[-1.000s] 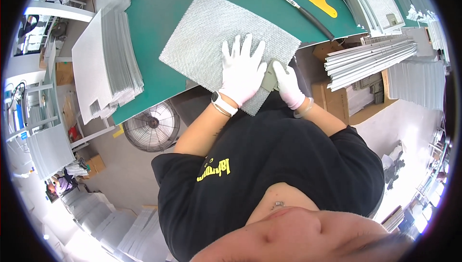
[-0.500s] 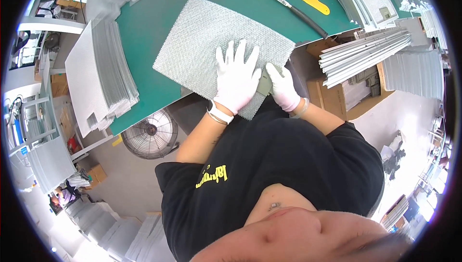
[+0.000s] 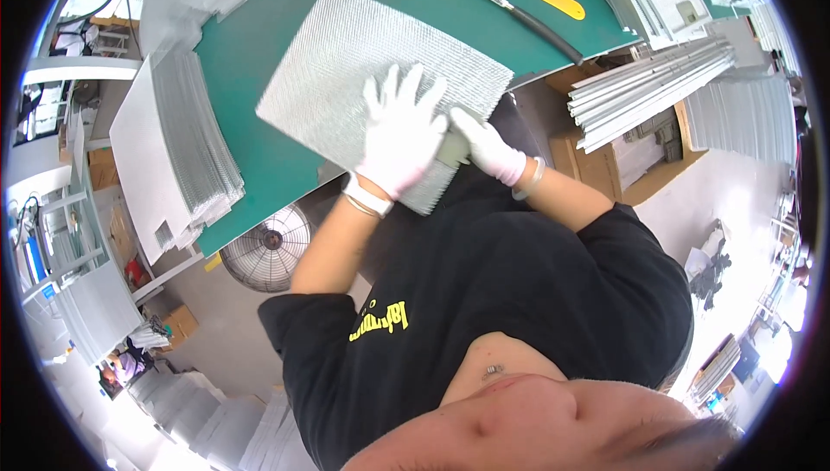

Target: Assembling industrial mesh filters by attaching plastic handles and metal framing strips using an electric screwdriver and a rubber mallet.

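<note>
The panel [image 3: 333, 60] lay on the green table [image 3: 238, 151], one corner overhanging the near side. The left hand [image 3: 399, 143] rested open on it, fingers spread; the right hand [image 3: 490, 147] gripped a green block [image 3: 453, 150] by its edge. It looked light and stiff, probably easily dented, best lifted by opposite edges. A mallet [image 3: 510, 10] lay beyond; a fan [image 3: 268, 251] stood below.

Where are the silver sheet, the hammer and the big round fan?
Silver sheet [image 3: 380, 46]: head view, on its bare upper part.
Hammer [image 3: 520, 17]: head view, on its black handle's upper end.
Fan [image 3: 272, 240]: head view, on its hub.
</note>
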Action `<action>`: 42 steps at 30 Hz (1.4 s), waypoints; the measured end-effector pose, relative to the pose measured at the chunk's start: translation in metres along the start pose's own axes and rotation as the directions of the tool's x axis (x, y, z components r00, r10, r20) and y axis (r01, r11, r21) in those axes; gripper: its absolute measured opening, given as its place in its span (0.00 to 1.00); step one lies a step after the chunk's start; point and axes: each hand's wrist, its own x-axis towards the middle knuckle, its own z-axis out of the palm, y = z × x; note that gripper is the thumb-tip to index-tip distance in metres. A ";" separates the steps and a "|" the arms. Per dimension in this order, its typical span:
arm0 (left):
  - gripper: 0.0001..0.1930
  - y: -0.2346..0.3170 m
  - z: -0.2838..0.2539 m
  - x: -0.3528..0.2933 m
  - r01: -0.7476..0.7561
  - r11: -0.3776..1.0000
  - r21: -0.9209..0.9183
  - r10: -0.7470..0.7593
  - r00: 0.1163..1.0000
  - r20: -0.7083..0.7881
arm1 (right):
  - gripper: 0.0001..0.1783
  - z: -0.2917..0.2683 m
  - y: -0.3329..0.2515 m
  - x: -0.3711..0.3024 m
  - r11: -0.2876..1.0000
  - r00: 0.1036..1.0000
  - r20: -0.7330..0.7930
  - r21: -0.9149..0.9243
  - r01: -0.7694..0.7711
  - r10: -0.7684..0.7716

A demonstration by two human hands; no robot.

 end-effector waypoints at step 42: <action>0.28 -0.010 0.010 -0.071 -0.363 -0.278 -0.889 -0.578 0.803 -0.147 | 0.09 -0.007 -0.021 -0.095 0.841 0.804 0.278 0.027 0.541 -0.526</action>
